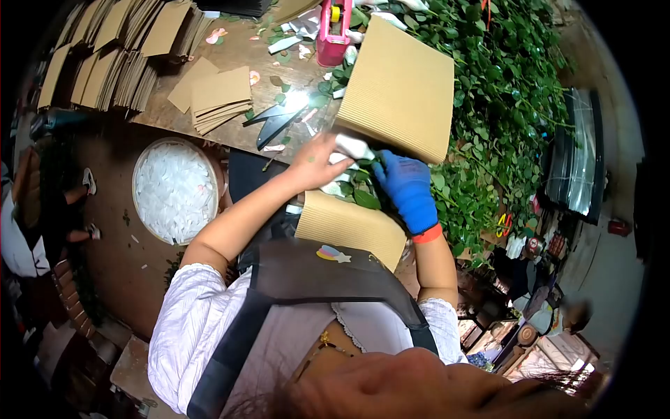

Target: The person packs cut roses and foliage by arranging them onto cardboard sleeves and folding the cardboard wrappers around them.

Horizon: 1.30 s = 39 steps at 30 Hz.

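Observation:
My left hand (314, 160) is bare, its fingers closed round a white-wrapped flower head (354, 146). Just to the right, my right hand (407, 183) wears a blue glove with an orange cuff. Its curled fingers are on the leafy stems (365, 188) beside that flower head; the fingertips are partly hidden. Below the hands, a ribbed cardboard sheet (356, 227) lies against the apron (314, 272). Above them, a ribbed cardboard wrap (398, 84) rests on the table. Dark-handled scissors (274, 129) lie to the upper left of my left hand.
A large heap of leafy stems (495, 91) covers the right side. On the table (164, 98) are a pink tape dispenser (333, 38), a small cardboard stack (222, 98) and more stacks (105, 59). A round basket (216, 174) of white pieces stands left. Another person's shoe (91, 181) shows far left.

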Tool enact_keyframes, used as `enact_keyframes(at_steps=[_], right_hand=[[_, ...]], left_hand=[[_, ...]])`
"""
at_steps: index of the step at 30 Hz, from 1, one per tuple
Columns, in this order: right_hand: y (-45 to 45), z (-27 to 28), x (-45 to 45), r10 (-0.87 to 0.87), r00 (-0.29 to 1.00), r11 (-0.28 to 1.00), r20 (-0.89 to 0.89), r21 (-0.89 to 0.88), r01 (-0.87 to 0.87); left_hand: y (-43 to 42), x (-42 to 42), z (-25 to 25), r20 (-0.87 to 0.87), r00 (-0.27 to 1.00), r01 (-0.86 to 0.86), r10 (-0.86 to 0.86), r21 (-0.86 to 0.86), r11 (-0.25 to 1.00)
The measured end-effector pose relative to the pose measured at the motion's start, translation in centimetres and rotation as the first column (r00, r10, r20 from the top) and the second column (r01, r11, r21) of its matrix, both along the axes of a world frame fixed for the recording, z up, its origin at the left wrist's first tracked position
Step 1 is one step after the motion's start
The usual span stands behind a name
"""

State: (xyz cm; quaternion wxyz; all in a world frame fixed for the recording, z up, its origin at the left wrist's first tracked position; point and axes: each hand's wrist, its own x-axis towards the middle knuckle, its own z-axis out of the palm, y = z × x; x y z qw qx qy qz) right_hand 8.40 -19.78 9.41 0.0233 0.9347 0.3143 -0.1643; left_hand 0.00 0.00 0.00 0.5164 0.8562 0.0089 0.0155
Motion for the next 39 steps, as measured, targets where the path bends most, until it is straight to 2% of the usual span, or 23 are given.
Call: enact_keyframes(at_steps=[2,3,5,8,11,12,15,18,19,21,22,23,25,26,27,29,31,32,33,35,36,37,39], right_hand=[[-1.2,-1.1,1.2,0.001,0.982,0.996,0.188,0.091,-0.018],[-0.9,-1.1,0.3,0.009,0.995,1.000,0.102,0.022,-0.011],[-0.4,-2.2,1.0,-0.008,0.999,1.000,0.037,-0.025,0.009],[1.1,-2.5,1.2,-0.016,0.999,0.993,0.028,-0.112,0.019],[0.7,-3.1,0.9,0.011,0.993,0.999,0.117,-0.038,-0.007],[0.7,-3.2,0.8,0.005,0.995,0.998,0.099,-0.062,0.002],[0.9,-3.2,1.2,-0.028,0.998,0.991,0.052,-0.129,0.034],[1.1,-2.8,1.4,-0.085,0.996,0.986,-0.021,-0.146,0.081],[0.8,-2.9,1.5,-0.105,0.992,0.988,-0.067,-0.119,0.097],[0.6,-2.7,1.5,-0.096,0.991,0.994,-0.095,-0.058,0.091],[0.6,-2.3,1.4,-0.062,0.995,0.998,-0.077,-0.025,0.061],[0.7,-2.1,1.3,-0.031,0.998,0.999,-0.056,0.010,0.032],[0.9,-3.8,1.2,-0.070,0.997,0.994,-0.033,-0.087,0.066],[1.0,-4.3,1.1,-0.092,0.995,0.988,-0.032,-0.127,0.087],[1.2,-4.2,1.0,-0.116,0.993,0.979,-0.030,-0.170,0.109],[1.5,-3.7,1.0,-0.117,0.992,0.975,-0.046,-0.197,0.105],[1.3,-3.6,1.0,-0.104,0.994,0.976,-0.042,-0.194,0.094],[1.1,-3.8,1.0,-0.089,0.996,0.981,-0.027,-0.176,0.083],[1.0,-4.1,0.9,-0.076,0.997,0.985,-0.014,-0.156,0.073],[0.1,-4.5,1.3,-0.075,0.993,0.995,-0.090,-0.079,0.068],[-0.1,-3.7,1.6,-0.071,0.984,0.997,-0.163,-0.051,0.063],[0.2,-2.5,1.8,-0.064,0.970,0.998,-0.236,-0.024,0.060],[1.4,-1.1,1.7,-0.081,0.959,0.989,-0.271,-0.138,0.045]], left_hand=[[-0.2,0.4,0.0,0.037,0.999,0.005,-0.006,0.050,0.999],[-0.4,-1.2,0.2,0.002,1.000,-0.012,0.012,-0.003,1.000],[-0.2,-0.8,0.2,0.039,0.999,-0.033,0.034,-0.017,0.999],[-0.3,0.5,0.0,0.086,0.976,-0.189,0.199,-0.111,0.976],[-0.3,1.4,1.1,-0.090,0.969,-0.245,0.232,-0.192,0.950],[-0.3,1.2,2.3,-0.023,0.969,-0.246,0.245,-0.071,0.967],[0.1,1.0,1.5,0.051,0.964,-0.249,0.260,-0.157,0.956],[0.0,-0.2,0.5,-0.057,0.895,-0.428,0.443,-0.394,0.813],[0.8,-0.4,0.2,-0.146,0.838,-0.510,0.526,-0.553,0.659],[3.8,-0.6,-0.2,0.032,0.806,-0.530,0.591,-0.406,0.744],[4.9,-0.8,-0.7,-0.095,0.877,-0.452,0.470,-0.492,0.744],[4.3,-0.6,-1.0,-0.038,0.872,-0.469,0.488,-0.355,0.809],[3.3,-0.2,1.9,-0.366,0.893,-0.323,0.264,-0.110,0.940],[2.8,-0.3,0.8,-0.266,0.943,-0.227,0.201,-0.070,0.971],[2.4,-0.2,0.4,-0.037,0.986,-0.162,0.164,0.061,0.985],[1.9,-0.3,-0.3,-0.116,0.974,-0.205,0.195,-0.083,0.975],[2.3,-0.6,-2.1,-0.007,0.962,-0.272,0.274,-0.154,0.950],[2.5,-0.5,-3.4,0.018,0.898,-0.399,0.439,-0.386,0.832],[3.9,-0.7,-0.7,-0.025,0.868,-0.466,0.496,-0.386,0.796],[6.0,-1.1,1.0,-0.012,0.881,-0.450,0.473,-0.327,0.831],[6.9,-1.9,-1.6,-0.112,0.935,-0.348,0.335,-0.460,0.817],[7.0,-2.0,-0.3,-0.284,0.925,-0.332,0.253,-0.278,0.901],[5.0,-1.4,2.7,-0.244,0.940,-0.265,0.238,-0.081,0.961]])
